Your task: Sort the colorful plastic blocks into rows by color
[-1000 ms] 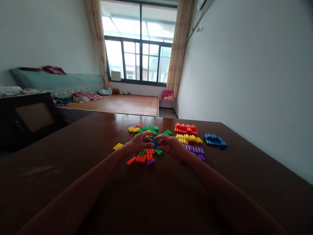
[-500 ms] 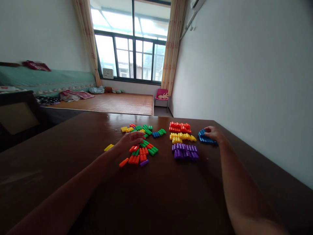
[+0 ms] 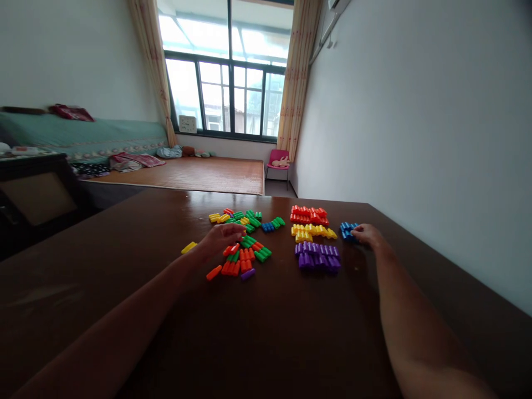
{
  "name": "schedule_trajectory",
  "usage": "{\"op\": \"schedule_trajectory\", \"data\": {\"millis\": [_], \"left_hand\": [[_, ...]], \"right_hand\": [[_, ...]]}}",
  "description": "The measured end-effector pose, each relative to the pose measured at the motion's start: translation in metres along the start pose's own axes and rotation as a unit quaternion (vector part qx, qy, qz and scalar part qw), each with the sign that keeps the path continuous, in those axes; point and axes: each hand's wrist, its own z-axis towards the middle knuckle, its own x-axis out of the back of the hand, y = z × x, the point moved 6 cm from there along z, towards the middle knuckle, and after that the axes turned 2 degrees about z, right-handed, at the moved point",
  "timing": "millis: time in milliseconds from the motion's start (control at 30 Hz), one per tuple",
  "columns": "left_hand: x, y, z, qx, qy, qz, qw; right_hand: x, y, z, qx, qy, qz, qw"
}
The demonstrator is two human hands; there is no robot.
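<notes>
My right hand (image 3: 368,235) is at the right of the table, its fingers closed on the near side of a group of blue plastic pieces (image 3: 347,230). Part of that group is hidden behind the fingers. My left hand (image 3: 222,237) hovers low over a mixed heap of small ridged pieces, fingers loosely stretched out. Around it lie green pieces (image 3: 250,241), orange pieces (image 3: 246,259) and a lone yellow piece (image 3: 189,247). I cannot make out anything held in it.
Sorted rows of red pieces (image 3: 308,214), yellow pieces (image 3: 312,231) and purple pieces (image 3: 318,257) lie between my hands. A short blue and green strip (image 3: 273,224) sits left of them. The brown table (image 3: 249,332) meets a white wall at the right.
My right hand has shifted slightly down over the blue pieces and covers their near row. The left hand stays over the heap. The whole view has moved a little.
</notes>
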Motion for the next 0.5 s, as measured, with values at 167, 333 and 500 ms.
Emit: {"op": "schedule_trajectory", "data": {"millis": [167, 333, 500], "left_hand": [[0.004, -0.006, 0.01, -0.03, 0.029, 0.027, 0.999], [-0.003, -0.001, 0.04, -0.11, 0.042, 0.185, 0.976], [-0.045, 0.007, 0.077, -0.161, -0.015, 0.413, 0.896]], "right_hand": [[0.014, -0.055, -0.018, 0.107, 0.174, 0.034, 0.978], [-0.005, -0.127, -0.049, 0.262, 0.155, 0.045, 0.951], [-0.003, -0.12, -0.05, 0.234, 0.207, 0.045, 0.949]]}}
